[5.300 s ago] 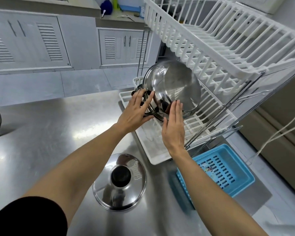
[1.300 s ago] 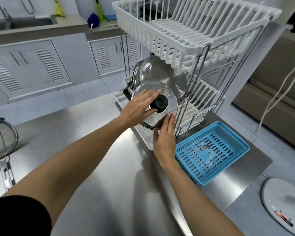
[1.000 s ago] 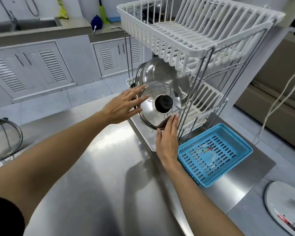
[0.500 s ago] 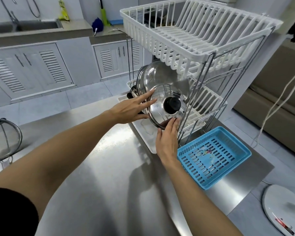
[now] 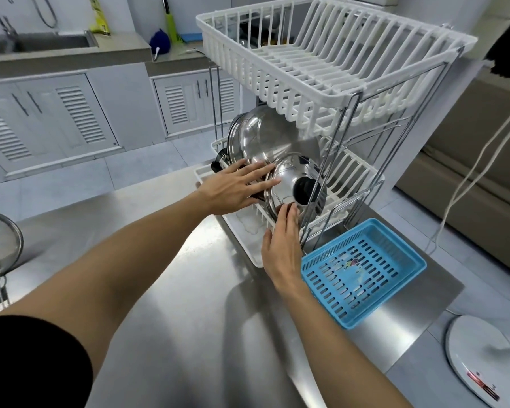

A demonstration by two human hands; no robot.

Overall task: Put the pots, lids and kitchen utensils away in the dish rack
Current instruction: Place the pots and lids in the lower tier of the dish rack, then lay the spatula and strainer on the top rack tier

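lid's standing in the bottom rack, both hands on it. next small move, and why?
Probably ease both hands off and check that it stays put. The lid stands on edge in the lower tier of the dish rack, in front of the pot, knob facing out. The left hand lies flat on its left rim and the right hand props its bottom edge; neither is wrapped around it.

no legible text, labels or numbers

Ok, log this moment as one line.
lid on edge in lower rack, before pot | left hand steadying | right hand at rim
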